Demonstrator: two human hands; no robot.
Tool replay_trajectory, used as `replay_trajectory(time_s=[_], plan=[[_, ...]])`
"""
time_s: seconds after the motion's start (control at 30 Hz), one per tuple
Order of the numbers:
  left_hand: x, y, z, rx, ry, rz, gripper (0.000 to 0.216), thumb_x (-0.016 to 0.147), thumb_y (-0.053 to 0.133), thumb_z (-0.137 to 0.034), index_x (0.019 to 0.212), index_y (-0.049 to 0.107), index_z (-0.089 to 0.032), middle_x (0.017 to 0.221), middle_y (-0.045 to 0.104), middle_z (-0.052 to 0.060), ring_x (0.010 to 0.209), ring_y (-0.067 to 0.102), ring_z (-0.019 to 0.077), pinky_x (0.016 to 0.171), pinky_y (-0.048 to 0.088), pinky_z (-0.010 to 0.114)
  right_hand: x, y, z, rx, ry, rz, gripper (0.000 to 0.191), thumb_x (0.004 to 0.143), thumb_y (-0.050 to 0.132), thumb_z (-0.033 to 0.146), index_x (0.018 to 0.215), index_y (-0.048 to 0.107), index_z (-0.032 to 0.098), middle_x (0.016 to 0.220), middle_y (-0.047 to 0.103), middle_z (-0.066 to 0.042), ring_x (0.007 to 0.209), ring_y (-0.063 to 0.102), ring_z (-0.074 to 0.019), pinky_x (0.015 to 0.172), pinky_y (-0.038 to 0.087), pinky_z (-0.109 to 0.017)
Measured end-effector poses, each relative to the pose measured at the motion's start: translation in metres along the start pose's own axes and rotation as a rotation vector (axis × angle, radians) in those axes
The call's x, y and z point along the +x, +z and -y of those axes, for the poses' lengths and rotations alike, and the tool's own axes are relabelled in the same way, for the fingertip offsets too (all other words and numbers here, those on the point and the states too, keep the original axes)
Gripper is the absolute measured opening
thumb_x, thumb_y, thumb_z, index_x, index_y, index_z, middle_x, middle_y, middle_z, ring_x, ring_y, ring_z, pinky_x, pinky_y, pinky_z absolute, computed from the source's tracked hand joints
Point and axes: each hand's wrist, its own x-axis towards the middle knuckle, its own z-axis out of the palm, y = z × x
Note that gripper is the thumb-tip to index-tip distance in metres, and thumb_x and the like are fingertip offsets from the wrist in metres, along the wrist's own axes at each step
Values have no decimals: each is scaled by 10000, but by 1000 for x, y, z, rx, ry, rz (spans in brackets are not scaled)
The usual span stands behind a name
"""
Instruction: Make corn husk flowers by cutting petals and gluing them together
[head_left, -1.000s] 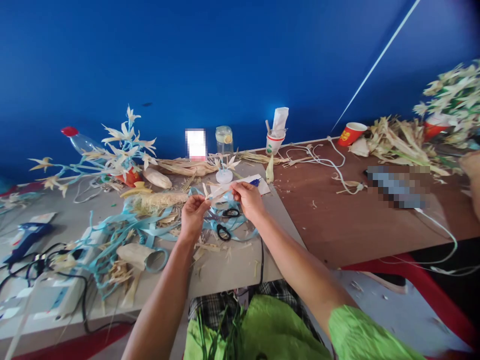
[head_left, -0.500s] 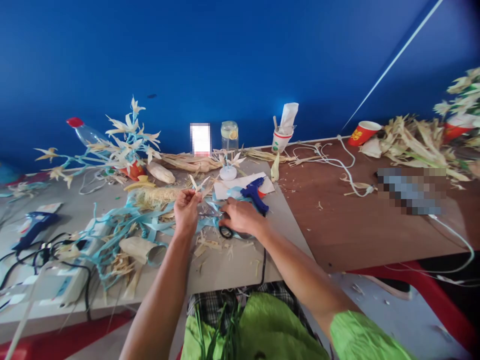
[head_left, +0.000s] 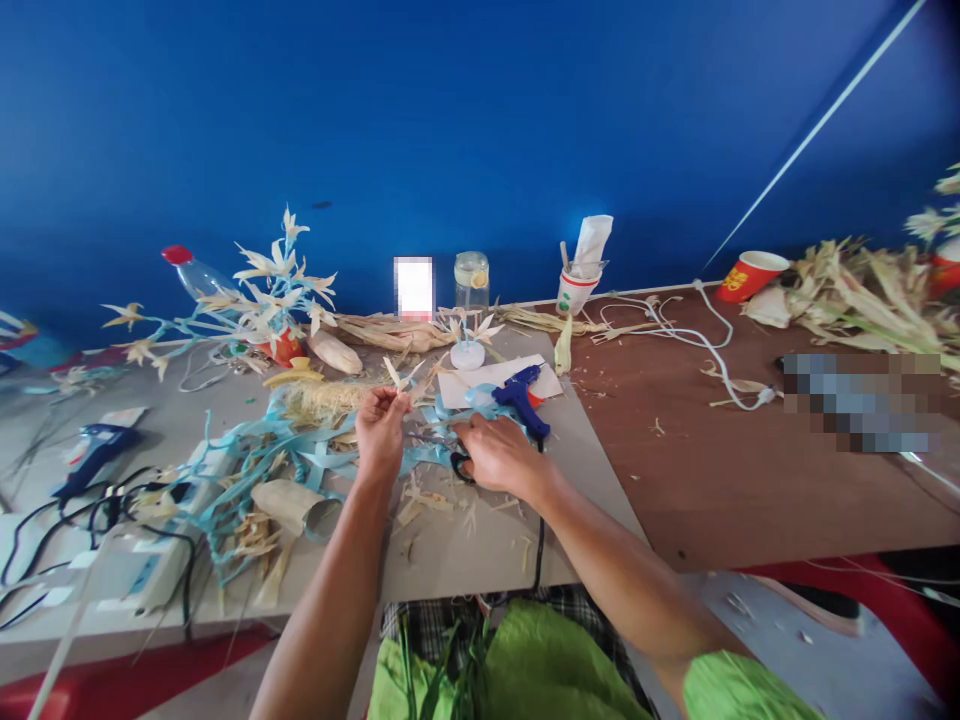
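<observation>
Between the thumb and fingertips of my left hand (head_left: 381, 425), a small pale corn husk flower (head_left: 403, 376) is pinched, its pointed petals spreading upward. My right hand (head_left: 493, 448) is closed on a pair of scissors (head_left: 462, 467). Their black handle loop shows under the fingers, and the blades lie low toward the left hand, partly lost among blue strips. Light blue ribbon (head_left: 322, 450) is heaped left of my left hand. Just beyond my right hand a blue glue gun (head_left: 523, 400) rests on a white sheet (head_left: 465, 387).
Behind my hands stand a husk flower on a white base (head_left: 468, 354), a glass jar (head_left: 472, 282) and a paper cup (head_left: 577, 288). Leftward are a branched husk flower arrangement (head_left: 270, 290), another glue gun (head_left: 94, 455) and black cables. A red cup (head_left: 751, 274) and dried husks (head_left: 862, 300) lie right.
The view has swung slightly, so everything appears a little further right and lower. My left hand still pinches the husk flower; my right hand stays at the scissors with its fingers slightly shifted.
</observation>
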Motion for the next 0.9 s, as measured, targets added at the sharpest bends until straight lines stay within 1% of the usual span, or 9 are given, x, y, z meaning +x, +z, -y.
replay_trajectory(time_s=[0.2, 0.3, 0.4, 0.47, 0.57, 0.63, 0.73, 0.83, 0.9], plan=[[-3, 0, -6, -55, 11, -10, 243, 651, 727, -262, 774, 534, -182, 636, 549, -51, 570, 518, 64, 603, 402, 201, 3, -9, -10, 99, 102, -91, 299, 805, 521, 243, 1084, 596, 167, 1000, 680, -124, 905, 640, -244, 754, 431, -315], [-4, 2, -9, -83, 23, -30, 244, 649, 728, -258, 770, 530, -184, 632, 546, -54, 574, 520, 66, 607, 402, 204, 6, -10, -22, 295, 188, -148, 292, 782, 568, 265, 1063, 609, 200, 985, 686, -78, 892, 633, -205, 743, 424, -276], [-4, 3, -10, -90, 27, -35, 241, 648, 727, -257, 768, 532, -183, 625, 540, -56, 571, 519, 65, 605, 398, 203, 13, -9, -37, 633, 298, -217, 271, 736, 609, 264, 997, 629, 193, 878, 681, -47, 801, 616, -174, 701, 426, -261], [-4, 3, -9, -97, 19, -21, 239, 649, 728, -259, 766, 534, -182, 624, 542, -56, 566, 515, 60, 601, 393, 198, 17, -8, -46, 996, 307, -237, 282, 718, 613, 269, 983, 625, 173, 832, 662, -40, 755, 600, -156, 671, 433, -255], [-4, 3, -8, -111, 5, -15, 243, 646, 733, -259, 768, 539, -179, 629, 550, -53, 567, 515, 57, 602, 393, 192, 18, -9, -53, 1548, 225, -123, 351, 654, 674, 329, 957, 630, 158, 771, 632, -22, 662, 564, -122, 598, 426, -233], [-4, 2, -7, -110, 1, -14, 250, 641, 736, -258, 774, 541, -177, 636, 551, -50, 571, 516, 58, 607, 396, 193, 17, -12, -54, 1738, 148, -25, 394, 581, 740, 360, 900, 648, 147, 722, 617, -10, 611, 535, -103, 547, 400, -211], [-2, 0, -5, -88, 10, -20, 260, 635, 734, -270, 774, 535, -176, 639, 545, -46, 573, 514, 67, 612, 404, 204, 13, -15, -52, 1788, 91, 20, 415, 564, 774, 377, 874, 660, 125, 699, 631, -26, 569, 502, -83, 464, 327, -182], [-1, -1, -4, -71, 15, -17, 270, 627, 731, -282, 775, 532, -175, 647, 547, -42, 580, 516, 73, 623, 411, 213, 10, -17, -52, 1737, 76, 35, 500, 613, 759, 353, 1046, 634, 139, 715, 656, -36, 530, 464, -65, 401, 230, -168], [0, -1, -4, -53, 4, -1, 274, 625, 729, -286, 783, 535, -174, 654, 553, -41, 580, 517, 73, 626, 411, 213, 8, -20, -53, 1688, 71, 7, 548, 636, 747, 329, 1135, 603, 152, 705, 649, -19, 544, 471, -65, 412, 255, -163]])
